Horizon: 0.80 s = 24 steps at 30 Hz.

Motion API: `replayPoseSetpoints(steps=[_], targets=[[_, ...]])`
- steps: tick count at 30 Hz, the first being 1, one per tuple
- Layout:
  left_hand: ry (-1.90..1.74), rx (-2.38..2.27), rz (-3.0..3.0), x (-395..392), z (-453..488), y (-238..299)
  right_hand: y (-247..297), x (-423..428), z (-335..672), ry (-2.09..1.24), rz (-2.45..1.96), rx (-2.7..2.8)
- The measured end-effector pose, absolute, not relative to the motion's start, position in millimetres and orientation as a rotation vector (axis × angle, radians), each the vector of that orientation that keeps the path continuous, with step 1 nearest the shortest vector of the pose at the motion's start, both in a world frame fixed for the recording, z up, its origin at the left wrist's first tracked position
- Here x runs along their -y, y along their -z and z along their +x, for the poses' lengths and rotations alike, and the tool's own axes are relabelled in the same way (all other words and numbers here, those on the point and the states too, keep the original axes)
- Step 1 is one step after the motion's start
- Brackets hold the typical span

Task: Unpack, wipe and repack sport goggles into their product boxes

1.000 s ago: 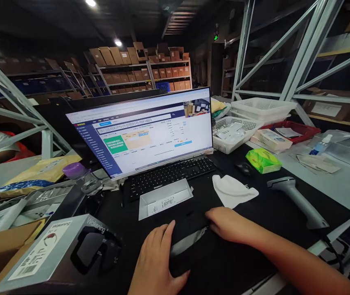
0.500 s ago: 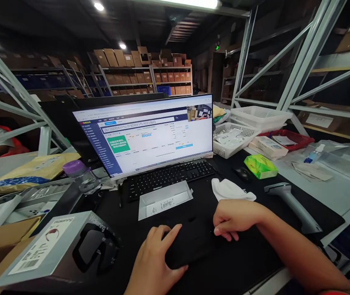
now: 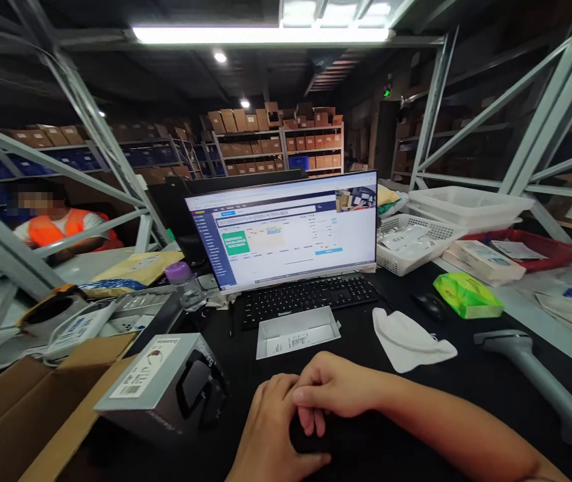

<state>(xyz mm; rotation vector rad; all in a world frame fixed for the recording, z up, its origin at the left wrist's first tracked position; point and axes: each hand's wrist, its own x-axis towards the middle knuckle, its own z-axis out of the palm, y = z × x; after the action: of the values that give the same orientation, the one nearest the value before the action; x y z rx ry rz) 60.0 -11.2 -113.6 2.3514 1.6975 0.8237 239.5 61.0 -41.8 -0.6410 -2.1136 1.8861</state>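
My left hand (image 3: 273, 428) is low in the middle of the head view, over the black desk mat. Its thumb is stretched well apart from the curled fingers, and the dark gap between them shows no object I can make out. My right hand (image 3: 333, 388) meets it from the right, touching its fingers. The fingers of the right hand are bent and closed; whatever they may hold is hidden. Just beyond the hands lies an open, shallow grey box tray (image 3: 298, 331) with a printed label inside. To the left stands a grey-and-black product box (image 3: 165, 381) with glasses pictured on it.
A monitor (image 3: 286, 231) and black keyboard (image 3: 310, 298) stand behind. On the right are a white face mask (image 3: 409, 338), a mouse (image 3: 430, 306), a green packet (image 3: 467, 294) and a barcode scanner (image 3: 526, 361). An open carton (image 3: 29, 402) is at left; a person in an orange vest (image 3: 59, 227) sits beyond.
My right hand has moved left and now touches my left hand, where a gap lay between them before. The view has shifted, bringing more of the carton and the seated person into sight.
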Motion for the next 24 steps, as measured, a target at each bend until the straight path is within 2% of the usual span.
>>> replayPoseSetpoints(steps=[4, 6, 10, 14, 17, 21, 24], targets=[[-1.435, -1.908, 2.052, 14, 40, 130, 45, -62, 257, -1.579, -0.522, 1.906], [-1.520, -1.803, 1.808, 18, 41, 138, 39, -58, 260, -1.449, -0.421, 1.921], [-1.248, -1.432, 1.617, 27, 56, 148, 30, -40, 255, -1.371, -0.177, 2.154], [-1.121, -1.134, 1.553, 25, 64, 136, 32, -32, 262, -1.472, -0.453, 2.164], [-1.190, -1.212, 1.781, 21, 61, 120, 30, -46, 283, -1.662, -0.718, 1.882], [-0.834, -1.419, 2.152, 23, 59, 112, 22, -83, 308, -1.704, -0.843, 1.478], [-0.795, -1.394, 2.308, 28, 62, 115, 23, -103, 309, -1.694, -0.877, 1.403]])
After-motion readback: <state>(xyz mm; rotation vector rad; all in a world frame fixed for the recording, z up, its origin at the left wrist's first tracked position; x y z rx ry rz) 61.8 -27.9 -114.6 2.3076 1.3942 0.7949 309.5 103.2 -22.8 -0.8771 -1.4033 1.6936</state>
